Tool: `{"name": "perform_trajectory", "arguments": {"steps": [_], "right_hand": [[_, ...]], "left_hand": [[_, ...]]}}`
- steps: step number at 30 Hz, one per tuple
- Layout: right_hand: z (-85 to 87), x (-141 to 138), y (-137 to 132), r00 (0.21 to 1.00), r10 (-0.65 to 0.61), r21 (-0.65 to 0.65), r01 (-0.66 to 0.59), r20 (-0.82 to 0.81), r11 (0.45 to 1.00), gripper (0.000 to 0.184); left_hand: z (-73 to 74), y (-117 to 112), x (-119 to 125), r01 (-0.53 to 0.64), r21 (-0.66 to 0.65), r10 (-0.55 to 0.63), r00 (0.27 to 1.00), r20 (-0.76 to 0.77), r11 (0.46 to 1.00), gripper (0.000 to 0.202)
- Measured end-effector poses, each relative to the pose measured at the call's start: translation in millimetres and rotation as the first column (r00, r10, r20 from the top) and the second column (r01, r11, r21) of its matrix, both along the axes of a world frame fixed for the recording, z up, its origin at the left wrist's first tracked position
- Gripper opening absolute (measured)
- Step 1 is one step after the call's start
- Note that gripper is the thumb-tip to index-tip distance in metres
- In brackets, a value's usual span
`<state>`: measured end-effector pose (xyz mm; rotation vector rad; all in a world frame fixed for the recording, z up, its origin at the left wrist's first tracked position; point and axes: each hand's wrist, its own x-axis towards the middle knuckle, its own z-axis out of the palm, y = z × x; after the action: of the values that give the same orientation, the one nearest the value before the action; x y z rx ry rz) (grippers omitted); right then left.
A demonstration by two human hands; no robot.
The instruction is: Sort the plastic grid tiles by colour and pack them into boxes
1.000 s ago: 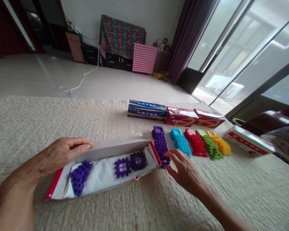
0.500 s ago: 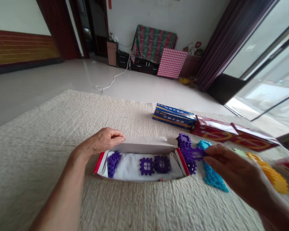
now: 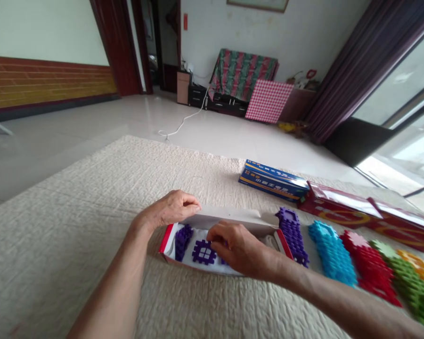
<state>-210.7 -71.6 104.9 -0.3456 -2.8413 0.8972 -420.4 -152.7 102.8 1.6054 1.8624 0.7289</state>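
Note:
On the quilted mat stands an open long white-lined box (image 3: pixel 167 242) with red ends. My left hand (image 3: pixel 175 207) is closed, its fingertips at the left end of the box's raised back flap (image 3: pixel 229 213). My right hand (image 3: pixel 235 247) reaches into the box, thumb and fingers pinched at the upper right edge of a purple window-patterned toy block (image 3: pixel 204 253). This block lies over white cloth (image 3: pixel 198 234). A sliver of another purple piece shows beneath my right hand, the remainder hidden. Several purple blocks (image 3: pixel 183 241) lean together at the box's left end.
Right of the box lie rows of interlocking blocks: purple (image 3: pixel 292 235), blue (image 3: pixel 334 252), red (image 3: pixel 369 268), green (image 3: pixel 410 282) and orange (image 3: pixel 419 268). Behind them stand a blue box (image 3: pixel 273 181) and two dark red boxes (image 3: pixel 339 207). A white cord (image 3: pixel 183 121) crosses the tiled floor.
My right hand has moved left from the purple row into the box, bringing a purple block beside the others. My left hand stays at the flap. The view has shifted left.

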Motion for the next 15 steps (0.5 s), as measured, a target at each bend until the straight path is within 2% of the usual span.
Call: {"name": "perform_trajectory", "arguments": {"steps": [4, 8, 11, 15], "right_hand": [[-10.0, -4.9, 1.6, 1.000, -0.004, 0.047, 0.005, -0.024, 0.999, 0.018], [-12.3, -3.5, -0.4, 0.999, -0.044, 0.131, 0.045, -0.013, 0.990, 0.015], [-2.7, 3.8, -3.2, 0.998, -0.044, 0.161, 0.048, -0.033, 0.986, 0.018], [25.8, 28.9, 0.6, 0.987, -0.064, 0.157, 0.088, -0.148, 0.984, 0.016]], "left_hand": [[1.9, -0.6, 2.3, -0.010, 0.009, 0.010, 1.000, -0.003, 1.000, 0.028], [2.0, -0.6, 2.6, -0.002, 0.007, 0.002, 1.000, -0.001, 1.000, 0.028], [1.5, -0.5, 1.7, -0.002, 0.007, 0.002, 1.000, -0.002, 1.000, 0.028], [0.7, -0.1, 0.3, -0.003, -0.005, 0.003, 1.000, -0.009, 1.000, 0.029]]}}
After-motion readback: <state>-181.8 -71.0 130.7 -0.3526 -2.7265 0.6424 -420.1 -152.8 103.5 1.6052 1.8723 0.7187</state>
